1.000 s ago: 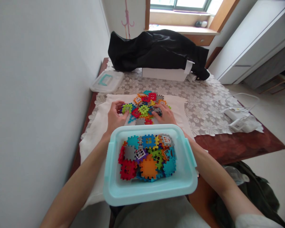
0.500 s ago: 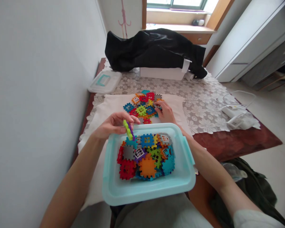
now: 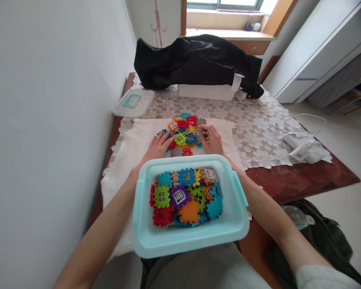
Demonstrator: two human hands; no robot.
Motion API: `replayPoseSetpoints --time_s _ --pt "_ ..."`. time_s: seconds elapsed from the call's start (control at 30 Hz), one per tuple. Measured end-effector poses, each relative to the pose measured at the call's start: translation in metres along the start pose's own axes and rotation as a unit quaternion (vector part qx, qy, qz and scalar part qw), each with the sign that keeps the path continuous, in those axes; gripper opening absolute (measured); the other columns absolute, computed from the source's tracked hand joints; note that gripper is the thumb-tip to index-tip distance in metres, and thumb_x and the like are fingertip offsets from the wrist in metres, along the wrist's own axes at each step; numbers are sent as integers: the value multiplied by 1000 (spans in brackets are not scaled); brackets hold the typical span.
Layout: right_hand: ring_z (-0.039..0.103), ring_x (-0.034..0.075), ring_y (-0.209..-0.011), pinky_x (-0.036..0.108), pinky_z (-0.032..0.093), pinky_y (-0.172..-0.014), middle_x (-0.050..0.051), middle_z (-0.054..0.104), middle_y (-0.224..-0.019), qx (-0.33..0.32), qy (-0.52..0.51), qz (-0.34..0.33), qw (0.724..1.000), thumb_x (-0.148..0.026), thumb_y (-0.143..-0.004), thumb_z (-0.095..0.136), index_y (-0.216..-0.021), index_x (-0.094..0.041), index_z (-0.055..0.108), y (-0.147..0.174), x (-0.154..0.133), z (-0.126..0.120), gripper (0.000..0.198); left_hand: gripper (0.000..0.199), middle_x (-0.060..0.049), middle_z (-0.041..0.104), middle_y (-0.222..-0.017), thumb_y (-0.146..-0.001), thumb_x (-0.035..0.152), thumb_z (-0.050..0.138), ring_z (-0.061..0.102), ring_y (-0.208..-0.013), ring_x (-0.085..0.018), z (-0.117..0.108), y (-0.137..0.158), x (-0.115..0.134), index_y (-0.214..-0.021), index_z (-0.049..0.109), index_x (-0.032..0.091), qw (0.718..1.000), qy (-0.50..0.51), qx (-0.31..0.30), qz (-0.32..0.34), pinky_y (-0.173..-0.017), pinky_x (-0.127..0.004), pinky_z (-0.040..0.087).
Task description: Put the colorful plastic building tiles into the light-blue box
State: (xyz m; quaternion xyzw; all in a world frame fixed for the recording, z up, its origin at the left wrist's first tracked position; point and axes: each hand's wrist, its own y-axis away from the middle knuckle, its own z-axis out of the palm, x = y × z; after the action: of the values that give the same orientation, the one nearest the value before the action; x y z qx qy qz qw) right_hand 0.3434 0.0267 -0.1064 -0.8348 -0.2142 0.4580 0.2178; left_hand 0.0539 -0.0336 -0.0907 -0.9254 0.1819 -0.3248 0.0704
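Note:
A pile of colourful plastic building tiles (image 3: 181, 139) with toothed edges lies on the white cloth. At its left side my left hand (image 3: 157, 148) reaches down with fingers spread, their tips touching blue and red tiles. My right hand (image 3: 213, 140) curves round the pile's right side, thumb and forefinger apart with tiles between them. In front of both hands is a light blue plastic bin (image 3: 191, 243) of similar tiles. A green window tile (image 3: 161, 196) and a purple tile with a white window (image 3: 180, 196) lie on top in it.
A clear lid (image 3: 144, 98) lies at the back left, near the wall. Black fabric (image 3: 198, 60) covers a white box (image 3: 206, 91) at the back. On the right are a white device with a cable (image 3: 301, 146) and a dark bag (image 3: 325, 237) below the table.
My left hand has let go of the green and purple tiles, which now lie in the bin, and has moved forward to the pile. My right hand stays at the pile, its fingers slightly shifted.

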Motion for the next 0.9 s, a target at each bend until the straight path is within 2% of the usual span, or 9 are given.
replayPoseSetpoints --time_s 0.07,0.1,0.2,0.3,0.47,0.57,0.67,0.77,0.9 --pt "71 34 -121 52 60 -111 15 75 -126 -44 27 7 999 -28 -104 62 -127 -25 71 2 -2 2 25 71 -14 50 -183 -100 51 78 36 -175 -41 6 1 -7 -165 64 27 998 -39 -52 2 -144 -67 23" --pt "70 35 -121 53 59 -111 16 75 -126 -61 42 12 997 -27 -104 61 -125 -24 71 3 -2 3 23 68 -13 52 -181 -102 50 76 40 -174 -39 7 1 -8 -165 64 28 997 -47 -57 6 -144 -65 25" --pt "67 37 -124 57 57 -115 17 74 -127 -82 80 23 993 -28 -106 57 -121 -24 70 4 -1 5 20 61 -15 64 -171 -103 53 76 54 -163 -38 8 -1 -9 -156 71 25 998 -38 -29 28 -140 -61 35" --pt "68 37 -124 57 56 -115 17 76 -128 -68 89 32 993 -30 -108 54 -124 -24 70 3 2 4 23 54 -16 73 -158 -102 54 77 65 -151 -39 6 -3 -7 -145 78 23 999 -5 -9 47 -133 -60 45" --pt "71 31 -101 46 59 -97 11 79 -110 -35 31 44 998 -43 -104 64 -113 -24 70 -1 2 1 22 42 -14 79 -145 -101 47 77 71 -139 -36 2 -1 -1 -136 81 25 999 6 -13 40 -127 -57 49" --pt "63 24 -78 38 54 -79 4 72 -87 -48 0 54 997 -55 -101 68 -97 -25 65 0 -2 1 31 46 -13 77 -149 -95 37 80 69 -141 -36 -2 0 4 -140 79 26 999 1 -33 44 -128 -55 48" --pt "55 21 -69 35 46 -69 0 62 -73 -69 13 68 995 -63 -103 65 -84 -27 55 3 -5 3 42 47 -13 77 -148 -92 31 82 68 -142 -36 -4 0 6 -139 79 26 998 5 -42 41 -127 -55 50" --pt "59 23 -72 36 48 -70 3 66 -78 -93 35 71 992 -63 -107 58 -86 -28 53 5 -7 4 42 46 -15 78 -144 -91 35 85 70 -137 -38 -5 -1 7 -135 80 24 999 12 -33 31 -124 -57 53" --pt "68 27 -84 40 55 -81 8 74 -92 -134 49 50 989 -56 -112 51 -98 -27 59 5 -9 2 33 45 -15 80 -136 -91 38 86 71 -132 -38 -4 -1 7 -134 81 24 999 14 -22 33 -122 -59 54"
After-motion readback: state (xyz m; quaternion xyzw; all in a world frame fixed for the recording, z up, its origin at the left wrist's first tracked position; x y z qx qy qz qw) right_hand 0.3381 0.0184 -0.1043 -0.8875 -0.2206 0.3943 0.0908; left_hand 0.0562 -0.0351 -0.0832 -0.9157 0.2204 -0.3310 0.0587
